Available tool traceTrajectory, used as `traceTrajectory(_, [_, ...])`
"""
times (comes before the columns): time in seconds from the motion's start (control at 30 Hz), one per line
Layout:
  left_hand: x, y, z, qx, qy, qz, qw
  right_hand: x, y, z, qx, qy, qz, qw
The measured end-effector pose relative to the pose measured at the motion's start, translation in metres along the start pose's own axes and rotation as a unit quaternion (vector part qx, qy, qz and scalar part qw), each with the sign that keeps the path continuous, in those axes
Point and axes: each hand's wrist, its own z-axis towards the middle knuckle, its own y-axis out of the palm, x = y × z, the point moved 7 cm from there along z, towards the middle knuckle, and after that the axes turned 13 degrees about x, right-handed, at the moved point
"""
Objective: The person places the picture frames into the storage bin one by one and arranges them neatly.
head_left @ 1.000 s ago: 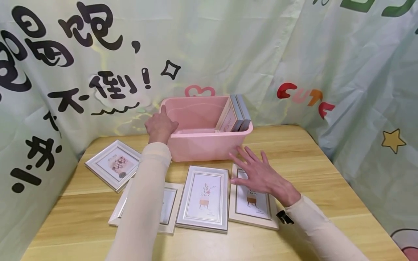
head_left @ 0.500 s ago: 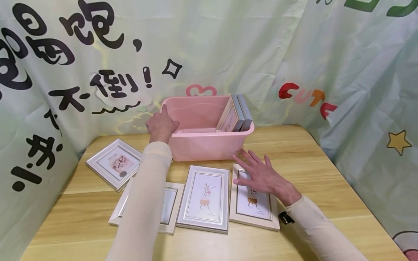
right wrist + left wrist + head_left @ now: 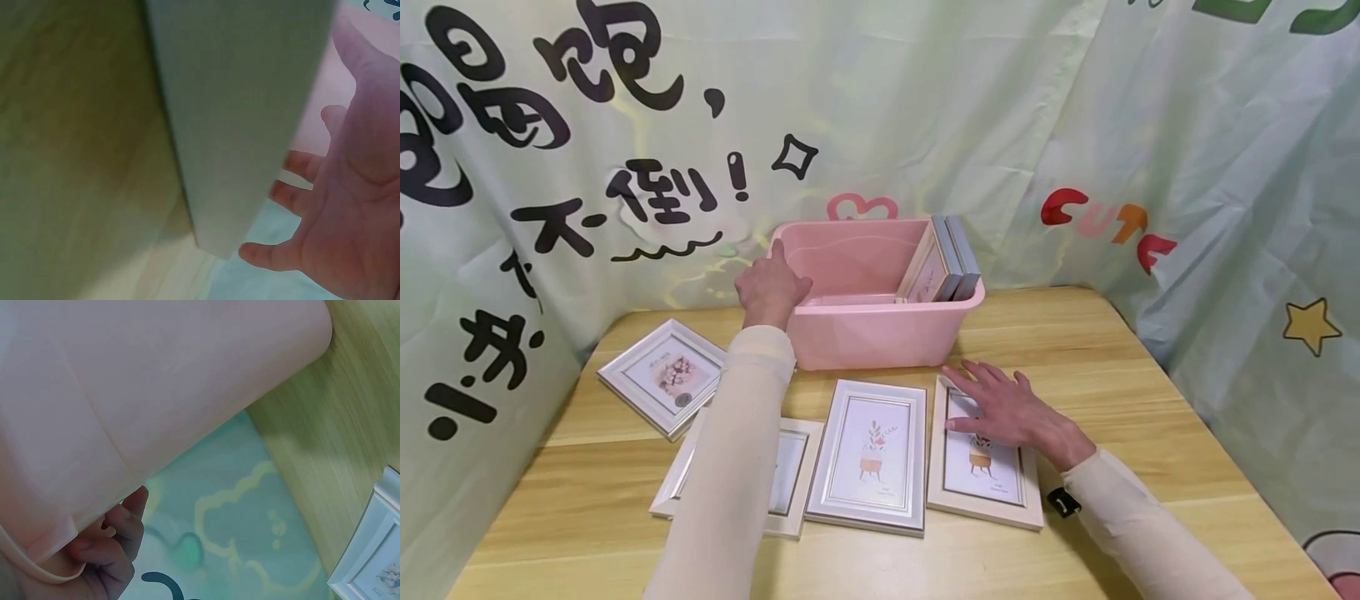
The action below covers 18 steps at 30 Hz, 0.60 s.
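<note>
At the left end of the pink plastic bin (image 3: 872, 337), my left hand (image 3: 771, 287) grips the rim; in the left wrist view its curled fingers (image 3: 109, 562) come up under the lip. My right hand (image 3: 1011, 410) reaches over the upper part of the rightmost picture frame (image 3: 983, 487), fingers spread and slightly bent, fingertips near its top edge. That cream frame shows a potted plant print, partly covered by the hand. The right wrist view has the frame's pale side (image 3: 234, 125) up close, beside the fingers and palm.
A silver picture frame (image 3: 868, 458) lies left of the cream one. Further left, another frame (image 3: 793, 471) is partly behind my left sleeve, and a tilted white frame (image 3: 662, 375) lies beyond. Two upright frames (image 3: 943, 258) lean inside the bin's right end. A printed curtain (image 3: 925, 108) hangs behind the table.
My right hand has lowered slightly toward the cream picture frame and shifted a little right, its fingers bending more. The left hand stays on the bin's rim.
</note>
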Motion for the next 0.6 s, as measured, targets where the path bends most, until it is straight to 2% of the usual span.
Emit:
traceTrajectory(0.3, [0.0,0.0,0.001,-0.004,0.001,0.001,1.0,0.011,0.01,0.002,-0.001,0.01,-0.004,0.9999])
traceTrajectory(0.6, [-0.001,0.001,0.001,-0.008,0.0,0.002,1.0,0.012,0.01,0.007,0.009,0.006,-0.007,0.9999])
